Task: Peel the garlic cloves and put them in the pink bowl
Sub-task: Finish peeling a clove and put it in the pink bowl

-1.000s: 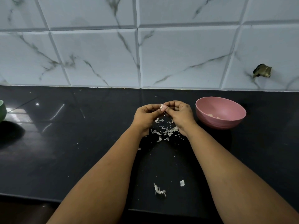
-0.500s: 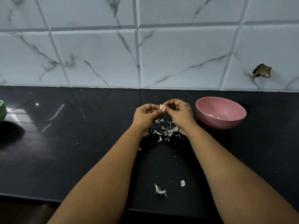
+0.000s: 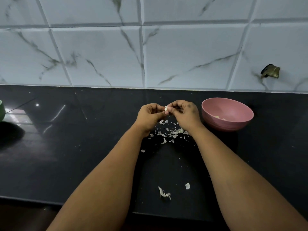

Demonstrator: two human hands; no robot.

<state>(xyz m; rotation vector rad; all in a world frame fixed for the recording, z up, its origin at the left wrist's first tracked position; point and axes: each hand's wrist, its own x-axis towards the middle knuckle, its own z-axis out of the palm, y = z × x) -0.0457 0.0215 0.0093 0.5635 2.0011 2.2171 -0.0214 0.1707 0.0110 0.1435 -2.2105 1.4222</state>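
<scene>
Two hands, left hand (image 3: 150, 114) and right hand (image 3: 185, 112), are pinching one garlic clove (image 3: 166, 108) above the desk (image 3: 83, 155), left of the pink bowl (image 3: 227, 120); small, light, probably slippery, best gripped at its ends.

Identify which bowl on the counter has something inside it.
The pink bowl, right of the right hand, holds pale pieces. The green bowl is cut off at the left edge, its inside unseen.

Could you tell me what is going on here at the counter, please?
A person is peeling garlic. Both hands, left hand and right hand, pinch one garlic clove above the black counter. Peel scraps lie beneath the hands. The pink bowl to the right holds a few pale pieces.
</scene>
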